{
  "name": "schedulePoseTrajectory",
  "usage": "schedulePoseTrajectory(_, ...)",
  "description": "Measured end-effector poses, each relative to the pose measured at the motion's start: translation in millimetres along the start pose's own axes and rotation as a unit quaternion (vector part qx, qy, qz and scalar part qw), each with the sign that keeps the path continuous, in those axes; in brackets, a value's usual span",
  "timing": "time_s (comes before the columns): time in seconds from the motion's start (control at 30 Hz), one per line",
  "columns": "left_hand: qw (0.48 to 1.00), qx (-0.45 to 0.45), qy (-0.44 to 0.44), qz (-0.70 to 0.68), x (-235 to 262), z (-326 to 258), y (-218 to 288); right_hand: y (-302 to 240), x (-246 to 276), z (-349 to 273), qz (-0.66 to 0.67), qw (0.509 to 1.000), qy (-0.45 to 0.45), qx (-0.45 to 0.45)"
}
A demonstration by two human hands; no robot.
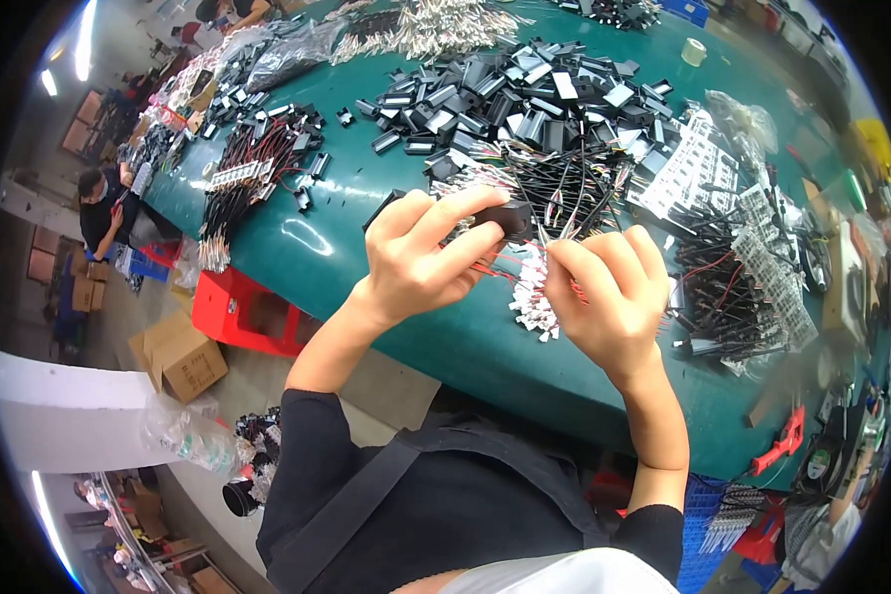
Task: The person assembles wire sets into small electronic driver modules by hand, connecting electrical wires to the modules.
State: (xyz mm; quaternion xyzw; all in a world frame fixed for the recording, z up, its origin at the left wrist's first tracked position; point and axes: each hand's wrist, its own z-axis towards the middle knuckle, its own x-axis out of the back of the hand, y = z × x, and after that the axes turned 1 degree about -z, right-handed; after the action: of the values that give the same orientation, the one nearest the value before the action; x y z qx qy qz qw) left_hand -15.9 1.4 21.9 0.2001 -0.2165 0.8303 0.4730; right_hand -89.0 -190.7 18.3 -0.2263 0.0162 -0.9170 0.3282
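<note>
White object (564,576) | left hand (421,252) pinches black housing (511,220) | right hand (616,297) curled, hold unclear

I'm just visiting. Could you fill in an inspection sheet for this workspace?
Surface: green tabletop, glossy and crowded.
Job's things: black part with red wires beside it.
Clutter: heap of black housings, white perforated sheets, pale roll.
Grips: left grip holds the black part; right grip pinched near the red wires, contents unclear.
Cables: black cable bundles, loosely piled.
Surroundings: red stool, cardboard box, co-worker at left.
</note>
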Motion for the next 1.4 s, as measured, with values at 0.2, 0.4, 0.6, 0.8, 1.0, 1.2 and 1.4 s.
schedulePoseTrajectory(0.2, 1.0, -0.012, 0.001, 0.004, 2.5, 0.0, 2.1, 3.6, -0.7, -0.9, -0.004, 0.999, -0.03, -0.01)
schedulePoseTrajectory(0.4, 0.995, 0.046, -0.026, -0.087, 4.3, 2.1, 2.3, -9.3, 0.9, -0.9, 0.144, 0.971, -0.131, -0.139)
schedulePoseTrajectory(0.6, 0.953, 0.141, -0.13, -0.236, 15.4, 10.0, 7.3, 2.7, 2.6, -3.6, 0.275, 0.882, -0.277, -0.263)
schedulePoseTrajectory(0.8, 0.859, 0.264, -0.1, -0.427, 7.4, -5.1, 9.8, -2.8, -4.4, -6.0, 0.267, 0.914, -0.224, -0.209)
schedulePoseTrajectory(1.0, 0.807, 0.347, -0.068, -0.474, 6.3, -7.0, 17.2, -3.4, -7.9, -8.2, 0.178, 0.95, -0.182, -0.182)
schedulePoseTrajectory(1.2, 0.666, 0.469, 0.178, -0.552, 7.7, -6.4, -11.9, 1.1, -13.7, -18.3, 0.125, 0.952, -0.195, -0.198)
schedulePoseTrajectory(1.4, 0.566, 0.471, 0.29, -0.612, 31.2, -24.6, -61.1, 26.0, -4.9, -16.1, 0.168, 0.91, -0.322, -0.202)
